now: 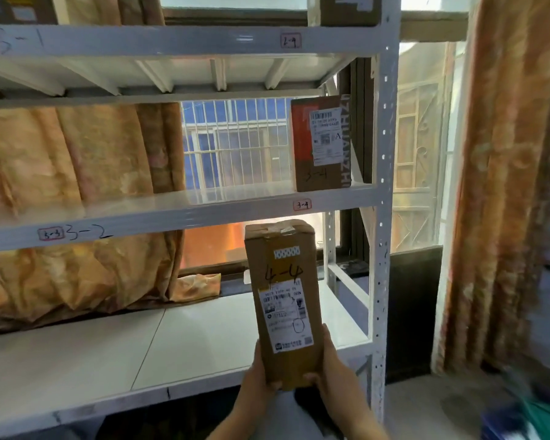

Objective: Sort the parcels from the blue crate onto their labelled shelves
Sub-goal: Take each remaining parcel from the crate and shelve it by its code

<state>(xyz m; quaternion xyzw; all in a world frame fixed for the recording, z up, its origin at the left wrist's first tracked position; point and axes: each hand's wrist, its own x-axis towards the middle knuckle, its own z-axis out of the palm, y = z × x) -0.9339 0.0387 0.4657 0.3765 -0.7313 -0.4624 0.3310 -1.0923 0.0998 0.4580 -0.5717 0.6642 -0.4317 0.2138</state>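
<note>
White metal shelving [178,214] fills my view, and I read it from nine o'clock across. On the middle shelf's front edge, at about nine o'clock, sits a small red-framed tag [51,234] with "3-2" handwritten beside it. Further right, just past centre, a second tag [302,204] reads "3-4". Above that tag, at about one o'clock, an upright cardboard box [322,142] with a red panel and a white shipping label stands on the shelf, "3-4" written on its lower front. Low and just right of centre, at about five o'clock, I see a tall brown parcel [285,300] held upright in front of the lowest shelf, marked "4-4" by hand above its white label. My left hand [262,371] grips its lower left edge, and my right hand [329,366] grips its lower right edge and bottom corner. At four o'clock, in the bottom corner, a blurred blue crate [515,423] shows.
</note>
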